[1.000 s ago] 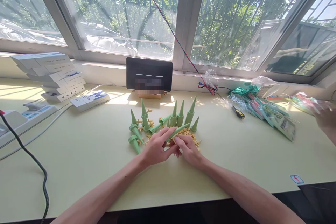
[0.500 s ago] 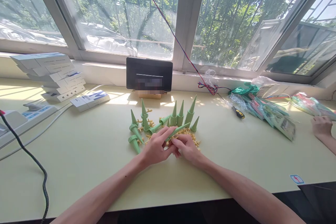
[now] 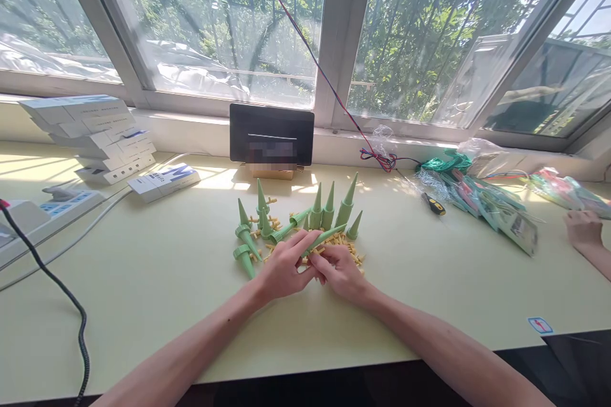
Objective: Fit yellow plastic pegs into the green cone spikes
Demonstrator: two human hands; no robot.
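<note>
My left hand [image 3: 285, 265] is closed around a green plastic watering spike [image 3: 330, 234], its pointed end aimed up and to the right. My right hand [image 3: 342, 272] meets it from the other side, thumb and fingers pinching a small yellow plastic fitting [image 3: 317, 251] against the spike's near part. Fingers cover the spot where the two pieces meet. Just beyond lies a pile of loose yellow fittings [image 3: 354, 255]. Several green spikes [image 3: 328, 206] stand point-up behind the hands. More spikes [image 3: 245, 259] lie or stand to the left, some with yellow fittings beside or on them.
A dark tablet [image 3: 272, 133] stands on a small support by the window. Stacked white boxes [image 3: 109, 140] and a power strip [image 3: 67, 206] are on the left. A yellow-black screwdriver [image 3: 434, 204], bagged parts [image 3: 506, 216] and another person's hand [image 3: 585, 229] are on the right.
My right thumb and fingers have shifted slightly at the spike, and more of the yellow fitting shows. My left hand stays in place with the spike.
</note>
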